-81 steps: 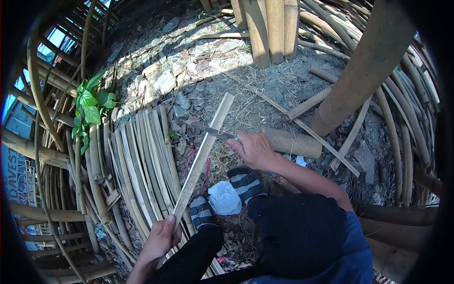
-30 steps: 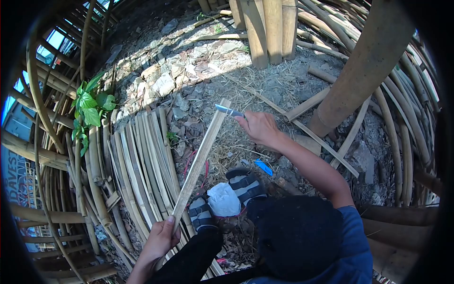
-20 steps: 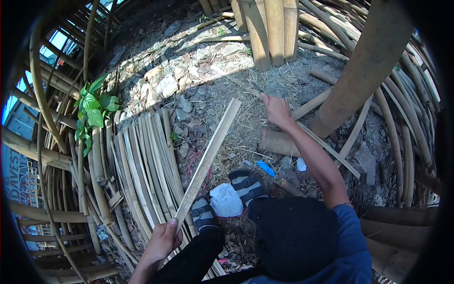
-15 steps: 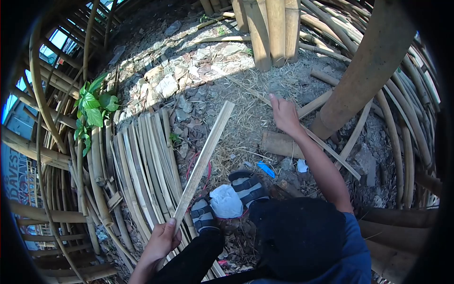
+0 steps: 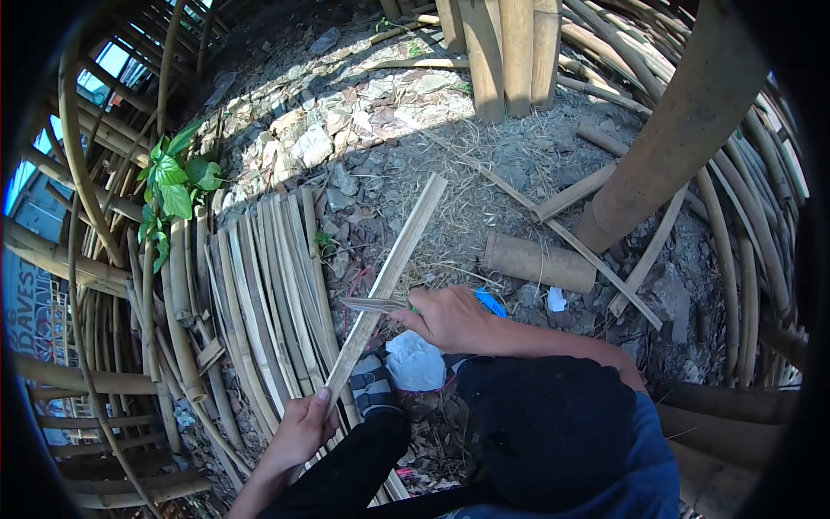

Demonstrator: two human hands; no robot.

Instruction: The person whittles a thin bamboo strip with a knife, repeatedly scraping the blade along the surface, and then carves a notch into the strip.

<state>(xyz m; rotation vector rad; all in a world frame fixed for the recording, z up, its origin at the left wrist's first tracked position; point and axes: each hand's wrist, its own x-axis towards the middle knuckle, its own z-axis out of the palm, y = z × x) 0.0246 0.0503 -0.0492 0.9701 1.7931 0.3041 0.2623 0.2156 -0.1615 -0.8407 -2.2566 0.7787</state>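
My left hand [image 5: 304,431] is closed around the lower end of a long, flat bamboo strip [image 5: 410,238], which slants up and away to the right. My right hand [image 5: 454,320] grips a knife [image 5: 373,304], its blade lying across the strip near the middle. A bit of green shows at the knife's handle, mostly hidden by my fingers. Left of the strip, a row of split bamboo slats [image 5: 268,303] lies on the ground. Below the blade, a crumpled white plastic bag [image 5: 415,362] sits between my feet, beside a strapped sandal [image 5: 370,381].
A thick bamboo pole [image 5: 674,130] leans at the right, near a short bamboo section [image 5: 540,264] and crossed strips. Upright bamboo posts [image 5: 517,60] stand at the back. A leafy plant [image 5: 177,186] and bamboo framework are at the left. A blue object [image 5: 490,302] lies beyond my right hand.
My right hand has come down and left from near the leaning pole, bringing the knife blade over the strip. My left hand keeps its hold on the strip.
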